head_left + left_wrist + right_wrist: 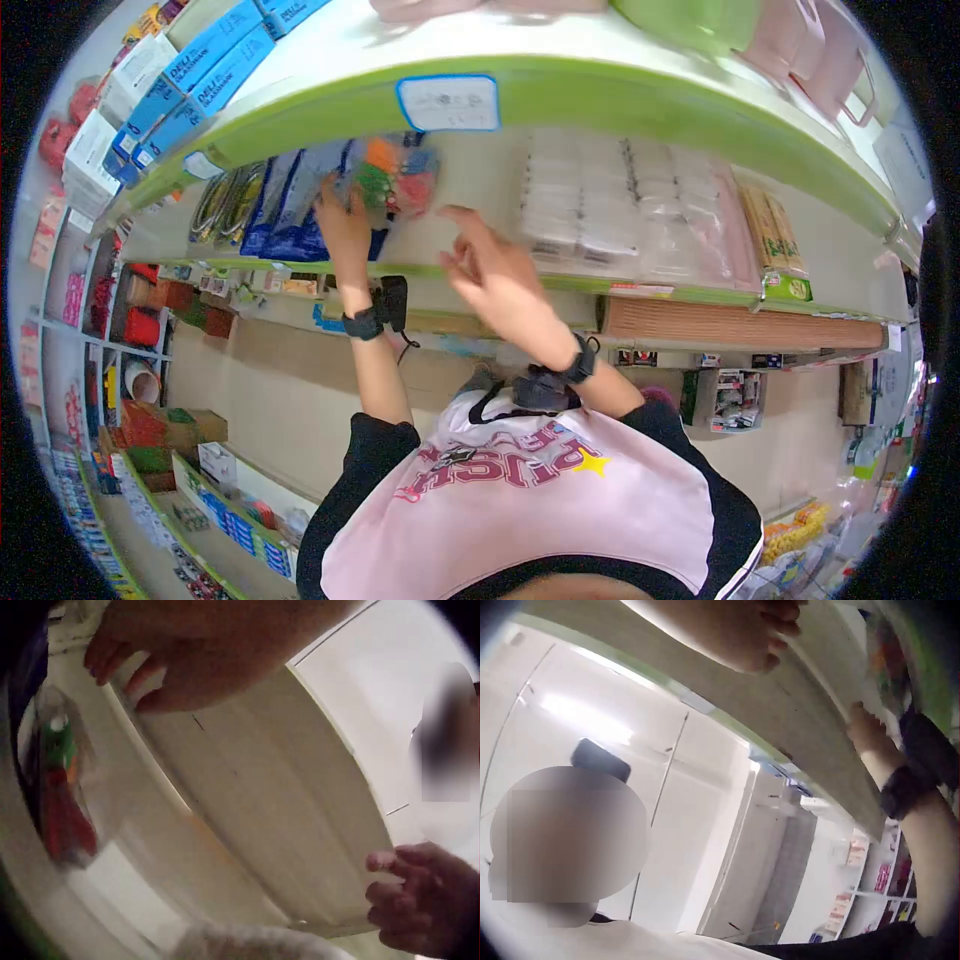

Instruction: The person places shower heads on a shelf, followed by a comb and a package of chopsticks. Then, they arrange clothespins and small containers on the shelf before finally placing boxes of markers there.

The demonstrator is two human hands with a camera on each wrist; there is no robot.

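On the middle shelf, my left hand (pixel 343 225) reaches in over the blue packets (pixel 290 200), fingertips right at their front. Just beyond it lies a clear bag of orange, green, red and blue pieces (pixel 395 180), slightly blurred. The left wrist view shows the left hand (pixel 172 660) with loosely bent, spread fingers and the clear bag (pixel 67 795) apart from them. My right hand (pixel 495 275) hovers at the shelf's front edge, index finger stretched out and the other fingers loosely bent, nothing in it. In the right wrist view the right hand (pixel 735 630) shows only partly.
Right of the bag lie white plastic-wrapped packs (pixel 620 200) and a narrow tan pack (pixel 775 235). An upper shelf with a green edge (pixel 620 95) overhangs both hands. Coiled hose-like packs (pixel 228 205) sit at the left. Blue boxes (pixel 215 65) stand above.
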